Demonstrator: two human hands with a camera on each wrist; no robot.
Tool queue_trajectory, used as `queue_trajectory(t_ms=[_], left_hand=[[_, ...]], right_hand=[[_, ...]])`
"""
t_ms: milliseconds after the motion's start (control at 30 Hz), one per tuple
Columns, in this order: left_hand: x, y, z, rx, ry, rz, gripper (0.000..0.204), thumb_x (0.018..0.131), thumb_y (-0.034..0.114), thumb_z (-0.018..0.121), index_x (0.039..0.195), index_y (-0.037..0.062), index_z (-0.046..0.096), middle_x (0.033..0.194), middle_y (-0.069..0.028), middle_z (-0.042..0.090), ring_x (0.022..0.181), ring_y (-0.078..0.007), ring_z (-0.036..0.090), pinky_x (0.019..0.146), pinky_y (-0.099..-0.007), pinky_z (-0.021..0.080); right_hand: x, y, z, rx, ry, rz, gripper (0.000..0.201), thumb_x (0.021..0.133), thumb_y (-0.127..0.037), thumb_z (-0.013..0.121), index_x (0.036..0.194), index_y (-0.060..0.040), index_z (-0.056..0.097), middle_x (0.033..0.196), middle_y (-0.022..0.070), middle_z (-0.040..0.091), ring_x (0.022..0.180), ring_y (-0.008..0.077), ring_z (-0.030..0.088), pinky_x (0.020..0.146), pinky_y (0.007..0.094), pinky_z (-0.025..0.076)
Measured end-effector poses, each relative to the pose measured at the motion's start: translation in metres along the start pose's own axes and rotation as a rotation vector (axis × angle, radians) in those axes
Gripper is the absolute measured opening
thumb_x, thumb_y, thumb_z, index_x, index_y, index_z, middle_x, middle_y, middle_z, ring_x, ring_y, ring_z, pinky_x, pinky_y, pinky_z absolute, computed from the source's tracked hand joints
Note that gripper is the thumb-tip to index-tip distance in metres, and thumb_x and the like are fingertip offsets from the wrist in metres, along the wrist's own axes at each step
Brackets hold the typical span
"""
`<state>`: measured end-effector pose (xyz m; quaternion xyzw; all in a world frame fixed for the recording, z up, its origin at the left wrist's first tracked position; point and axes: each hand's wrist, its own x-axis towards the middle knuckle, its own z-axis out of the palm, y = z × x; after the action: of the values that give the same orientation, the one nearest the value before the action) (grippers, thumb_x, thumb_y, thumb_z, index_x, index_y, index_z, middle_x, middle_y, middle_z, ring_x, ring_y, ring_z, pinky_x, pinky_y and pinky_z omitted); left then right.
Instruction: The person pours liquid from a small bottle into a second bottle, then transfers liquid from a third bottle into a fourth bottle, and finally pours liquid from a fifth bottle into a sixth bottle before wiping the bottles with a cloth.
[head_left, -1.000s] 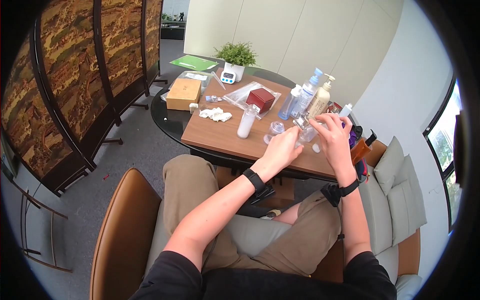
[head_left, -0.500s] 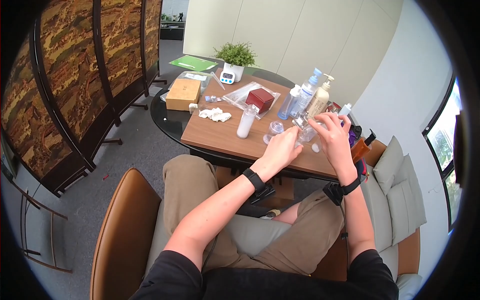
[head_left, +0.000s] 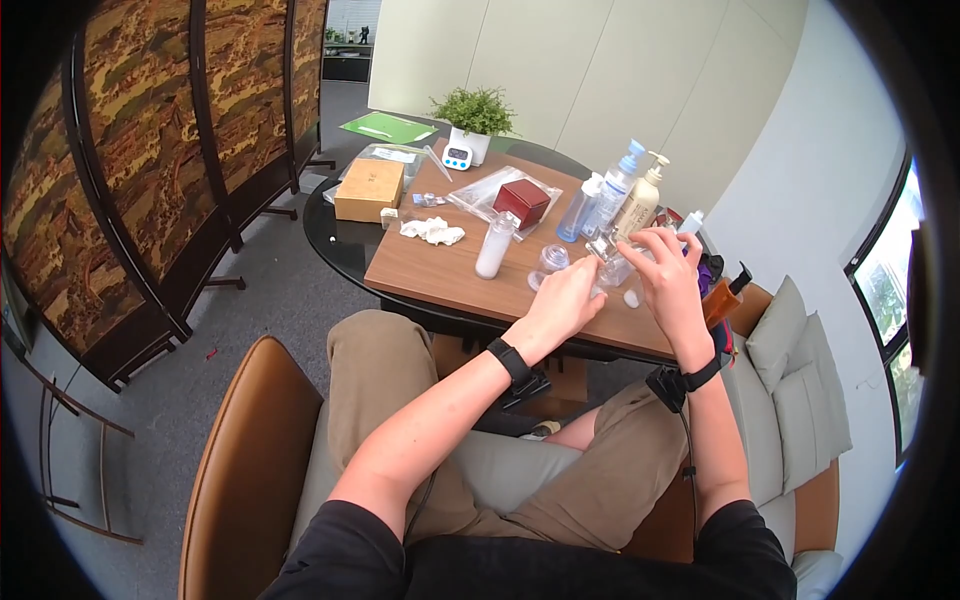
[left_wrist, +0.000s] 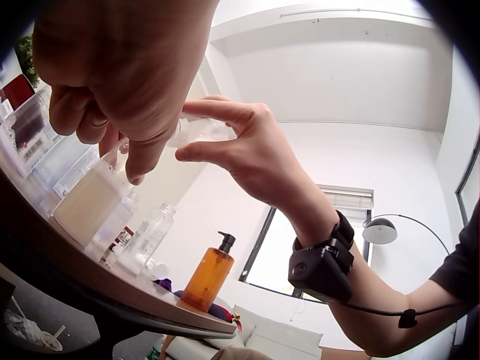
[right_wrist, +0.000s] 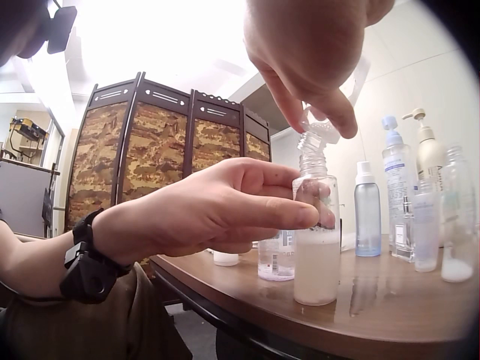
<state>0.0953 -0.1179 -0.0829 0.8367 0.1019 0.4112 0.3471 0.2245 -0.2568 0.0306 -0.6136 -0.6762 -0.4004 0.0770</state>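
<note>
In the right wrist view my left hand [right_wrist: 217, 206] grips a clear bottle [right_wrist: 316, 266] of cloudy liquid, upright on the table, with thumb and fingers round its upper part. Above its uncapped mouth, my right hand [right_wrist: 311, 60] pinches a small clear piece [right_wrist: 322, 133], which is tilted with its threaded end at the mouth. Whether the two touch I cannot tell. The left wrist view shows the right hand [left_wrist: 259, 154] with thumb and forefinger round this clear piece [left_wrist: 202, 131]. In the head view both hands, left [head_left: 562, 308] and right [head_left: 670, 285], meet over the table's right part.
Left of the hands stand a small clear jar [head_left: 553, 258] and a bottle with whitish contents [head_left: 493, 252]. Behind are a red box [head_left: 522, 202], a blue bottle [head_left: 578, 212] and a cream pump bottle [head_left: 638, 205]. An amber pump bottle [head_left: 720, 300] is at the right.
</note>
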Motion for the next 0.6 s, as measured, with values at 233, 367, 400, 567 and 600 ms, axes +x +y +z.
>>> queue_trajectory(t_ms=[233,367,400,567,600], left_hand=[[-0.0009,0.0022,-0.0024,0.002,-0.004,0.016,0.046,0.093,0.011,0.081,0.132,-0.0045,0.063,0.125,-0.0267,0.075,0.116,-0.0455,0.074,0.097,-0.0543,0.061],[-0.0009,0.001,-0.001,0.008,0.012,0.036,0.046,0.093,0.011,0.081,0.132,-0.0049,0.063,0.125,-0.0272,0.075,0.114,-0.046,0.075,0.097,-0.0545,0.061],[-0.0008,0.0012,-0.0013,0.011,0.015,0.041,0.046,0.093,0.012,0.081,0.132,-0.005,0.063,0.125,-0.0274,0.075,0.114,-0.0462,0.075,0.096,-0.0546,0.061],[-0.0012,0.0014,-0.0015,0.011,0.016,0.041,0.046,0.093,0.012,0.081,0.132,-0.0051,0.062,0.125,-0.0276,0.075,0.113,-0.0462,0.075,0.096,-0.0549,0.061],[-0.0012,0.001,-0.0011,0.01,0.022,0.047,0.047,0.093,0.012,0.081,0.132,-0.005,0.062,0.124,-0.0276,0.075,0.113,-0.0461,0.075,0.096,-0.0549,0.061]], right_hand=[[-0.0002,-0.0018,-0.0021,-0.009,-0.01,0.003,0.044,0.085,-0.004,0.073,0.127,-0.016,0.082,0.129,0.0034,0.074,0.131,0.0227,0.065,0.118,0.0497,0.037],[-0.0003,-0.0018,-0.0017,-0.003,-0.009,0.007,0.044,0.085,-0.003,0.073,0.126,-0.0157,0.082,0.129,0.0034,0.073,0.131,0.0227,0.065,0.118,0.0496,0.037],[-0.0002,-0.0021,-0.0016,-0.003,-0.006,0.007,0.044,0.085,-0.003,0.073,0.126,-0.0156,0.082,0.129,0.0034,0.073,0.131,0.0227,0.065,0.118,0.0495,0.037],[-0.0009,-0.0005,0.0003,0.019,0.006,0.001,0.05,0.083,0.003,0.078,0.129,-0.0161,0.081,0.128,0.0037,0.073,0.128,0.0244,0.066,0.117,0.0511,0.036],[-0.0007,-0.0005,0.0,0.017,0.004,0.0,0.049,0.083,0.003,0.078,0.128,-0.016,0.081,0.128,0.0036,0.073,0.128,0.0244,0.066,0.117,0.051,0.036]])
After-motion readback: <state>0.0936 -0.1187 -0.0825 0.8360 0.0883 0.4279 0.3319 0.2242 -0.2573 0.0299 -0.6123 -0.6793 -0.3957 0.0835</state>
